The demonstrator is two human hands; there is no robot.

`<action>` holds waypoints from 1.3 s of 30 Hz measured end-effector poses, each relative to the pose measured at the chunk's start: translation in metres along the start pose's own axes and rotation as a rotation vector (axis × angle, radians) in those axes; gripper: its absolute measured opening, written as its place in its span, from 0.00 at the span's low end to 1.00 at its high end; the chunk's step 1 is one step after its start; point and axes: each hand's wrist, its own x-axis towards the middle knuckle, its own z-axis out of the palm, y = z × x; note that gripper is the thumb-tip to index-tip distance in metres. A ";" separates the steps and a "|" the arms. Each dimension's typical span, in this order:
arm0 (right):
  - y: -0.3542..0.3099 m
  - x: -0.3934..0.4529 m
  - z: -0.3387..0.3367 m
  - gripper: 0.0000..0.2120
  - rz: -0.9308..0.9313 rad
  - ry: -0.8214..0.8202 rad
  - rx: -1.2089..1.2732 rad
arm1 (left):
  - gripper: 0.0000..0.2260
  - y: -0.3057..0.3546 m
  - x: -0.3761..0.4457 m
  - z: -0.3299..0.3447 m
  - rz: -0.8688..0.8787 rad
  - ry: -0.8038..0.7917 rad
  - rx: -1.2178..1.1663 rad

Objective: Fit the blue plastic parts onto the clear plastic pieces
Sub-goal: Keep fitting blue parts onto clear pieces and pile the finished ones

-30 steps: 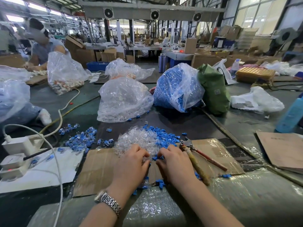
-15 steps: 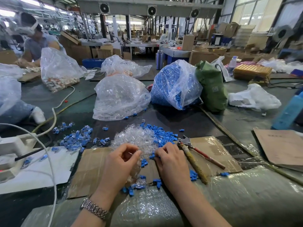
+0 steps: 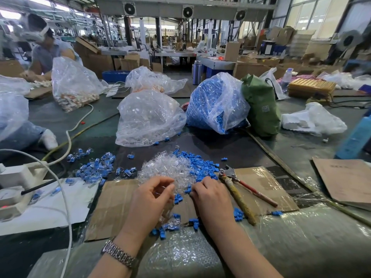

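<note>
A heap of clear plastic pieces lies in front of me, with a heap of blue plastic parts against its right side. My left hand hovers at the near edge of the clear heap, thumb and fingers pinched on a small clear piece. My right hand rests knuckles-up beside it, fingertips curled down onto blue parts at the heap's edge and hidden. Loose blue parts are scattered between my wrists. Fitted blue-and-clear pieces are piled to the left.
Pliers lie just right of my right hand on the cardboard mat. Behind the heaps stand a bag of clear pieces, a bag of blue parts and a green bag. A power strip with cable sits left.
My left hand has lifted off the clear heap and drawn back, its fingers now pinched together. My right hand stayed at the edge of the blue parts.
</note>
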 end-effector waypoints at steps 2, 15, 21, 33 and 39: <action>0.000 -0.001 -0.002 0.10 -0.008 0.049 0.029 | 0.08 0.001 0.000 0.000 0.012 0.020 0.020; 0.004 0.027 -0.036 0.06 0.276 -0.201 0.945 | 0.08 0.000 0.002 -0.005 -0.086 -0.103 -0.219; -0.006 0.032 -0.046 0.08 0.139 -0.226 0.892 | 0.10 0.005 0.004 -0.008 -0.191 -0.136 -0.532; -0.007 0.037 -0.054 0.08 -0.107 -0.198 0.704 | 0.12 0.008 0.008 -0.011 -0.264 -0.288 -0.739; -0.006 0.034 -0.056 0.10 -0.104 -0.205 0.687 | 0.11 0.015 0.005 -0.010 -0.243 -0.312 -0.675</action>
